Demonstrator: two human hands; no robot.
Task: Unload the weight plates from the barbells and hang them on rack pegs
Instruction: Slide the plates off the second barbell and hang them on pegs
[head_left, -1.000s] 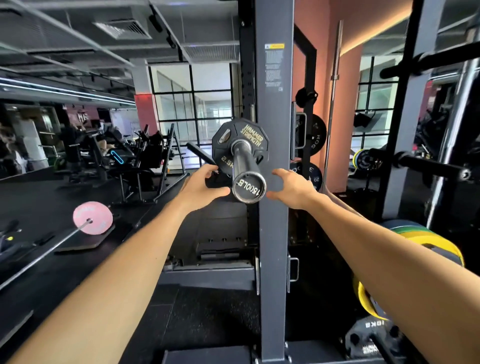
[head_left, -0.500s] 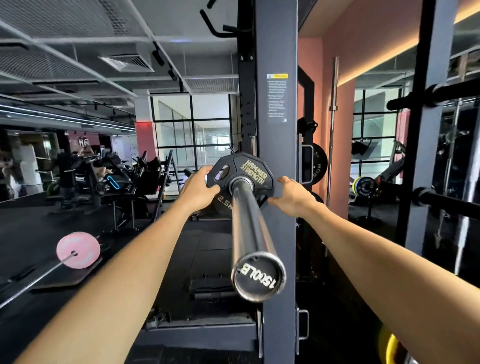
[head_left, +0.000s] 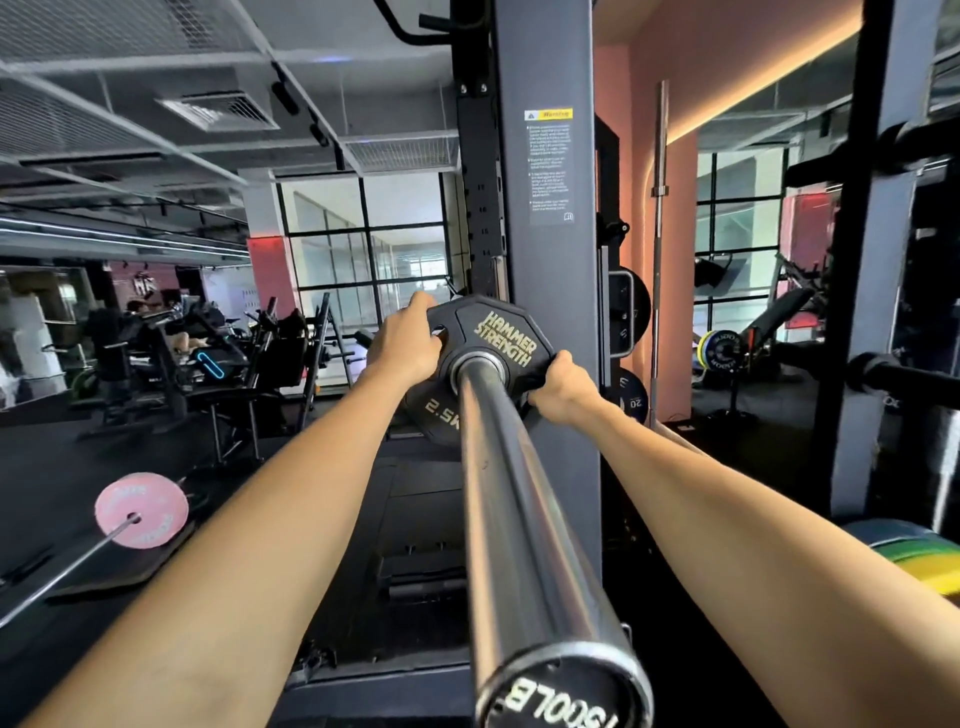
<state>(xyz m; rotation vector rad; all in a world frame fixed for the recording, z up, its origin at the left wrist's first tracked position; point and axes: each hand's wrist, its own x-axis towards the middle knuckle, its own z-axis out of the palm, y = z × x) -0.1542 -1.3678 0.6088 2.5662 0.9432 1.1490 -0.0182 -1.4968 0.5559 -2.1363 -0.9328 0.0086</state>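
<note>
Commercial gym interior: a steel power rack upright (head_left: 550, 312) with warning label, a loaded barbell sleeve (head_left: 524, 519), a pink plate (head_left: 141, 510) on a floor bar, stored bumper plates (head_left: 719, 351), benches (head_left: 228, 364), black rubber flooring (head_left: 78, 467)

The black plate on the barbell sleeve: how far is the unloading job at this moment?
Done: nothing can be confirmed as finished here. In hand: the left hand and right hand both grip the black plate, which sits on the barbell sleeve far from its end. Left: slide it off and hang it on a peg; the pink plate on another bar also remains loaded.
</note>
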